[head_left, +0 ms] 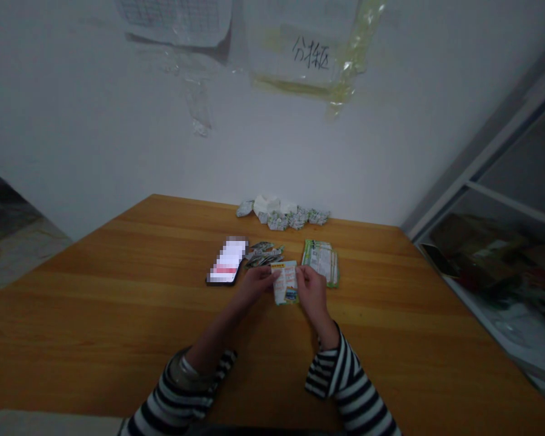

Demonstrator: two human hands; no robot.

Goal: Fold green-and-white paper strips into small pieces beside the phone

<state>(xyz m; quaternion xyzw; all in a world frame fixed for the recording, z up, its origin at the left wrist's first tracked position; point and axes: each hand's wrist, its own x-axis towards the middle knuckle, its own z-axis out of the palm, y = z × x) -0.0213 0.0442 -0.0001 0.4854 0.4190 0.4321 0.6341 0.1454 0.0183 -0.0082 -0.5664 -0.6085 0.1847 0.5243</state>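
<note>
The printed card is thin, smooth paper, and the tabletop is wood with a soft varnished sheen. The phone is glossy glass, the sleeves matt knitted cloth.

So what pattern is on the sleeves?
The sleeves have dark and white stripes, best seen in the head view.

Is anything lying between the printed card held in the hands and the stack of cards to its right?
Only the person's right hand, which pinches the printed card at its right side, next to the stack of printed cards. No other object lies between them on the wooden table.
</note>
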